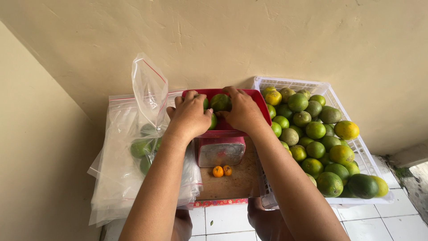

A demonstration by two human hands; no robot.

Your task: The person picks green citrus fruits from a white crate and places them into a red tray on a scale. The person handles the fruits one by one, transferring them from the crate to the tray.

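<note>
A red tray (256, 96) sits on top of a small red kitchen scale (221, 151) and holds several green citrus fruits (220, 102). My left hand (189, 117) and my right hand (243, 111) both reach into the tray, fingers curled over the fruits from the near side. Whether either hand fully grips a fruit is hidden by the hands themselves. The scale stands on a brown board (232, 180).
A white plastic crate (363, 154) on the right is heaped with green and yellow citrus (315, 130). To the left lie clear zip bags (120, 178), one upright bag (149, 96) containing a few green fruits (140, 148). Two tiny orange fruits (222, 171) lie on the board. A beige wall stands behind.
</note>
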